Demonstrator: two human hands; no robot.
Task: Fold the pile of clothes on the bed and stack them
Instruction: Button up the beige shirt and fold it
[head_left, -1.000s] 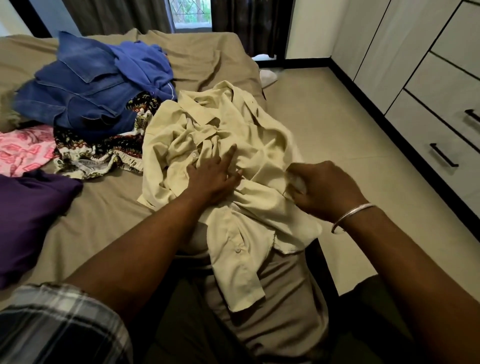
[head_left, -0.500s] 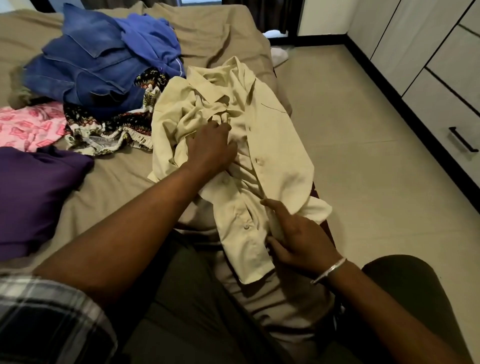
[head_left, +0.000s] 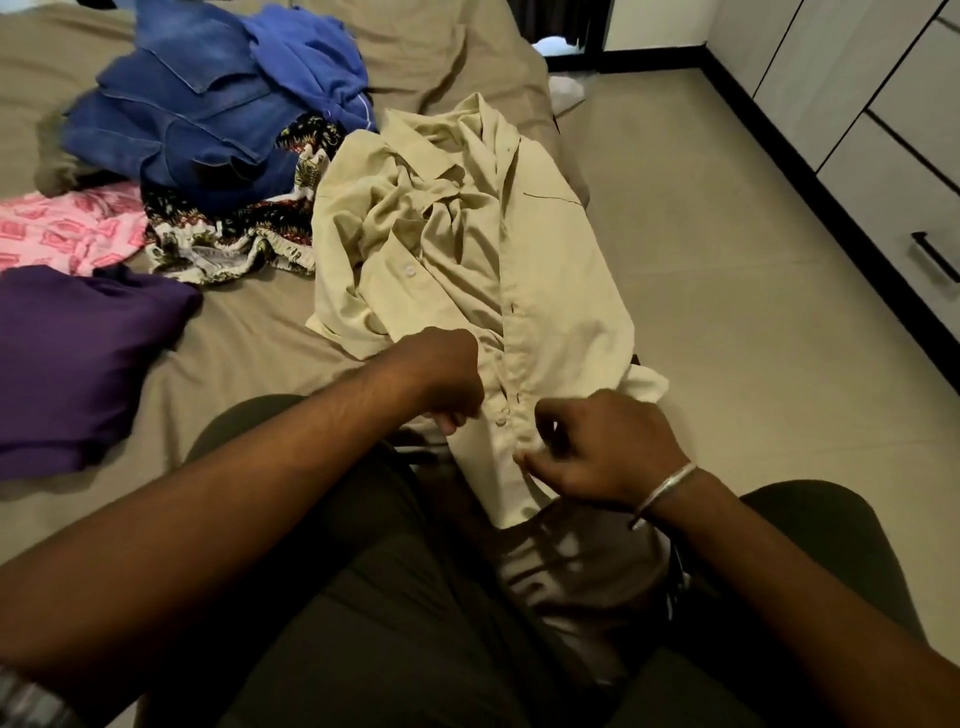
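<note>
A crumpled cream button shirt (head_left: 467, 249) lies along the right edge of the bed (head_left: 234, 353), its lower end hanging toward my lap. My left hand (head_left: 447, 379) grips the shirt's left front edge with curled fingers. On the button strip near the hem, my right hand (head_left: 597, 447), with a silver bangle at the wrist, pinches the fabric. Behind the shirt lies the pile: a blue denim garment (head_left: 176, 119), a brighter blue top (head_left: 311, 62) and a dark patterned cloth (head_left: 228, 234).
A pink printed garment (head_left: 67, 228) and a purple garment (head_left: 78, 353) lie on the bed's left side. Tiled floor (head_left: 753, 312) runs along the right, bordered by white drawers with black handles (head_left: 935, 254). My dark-trousered legs fill the foreground.
My left hand came down off the crumpled middle of the shirt to its lower front edge. My right hand shifted onto the button strip. The view tilted down.
</note>
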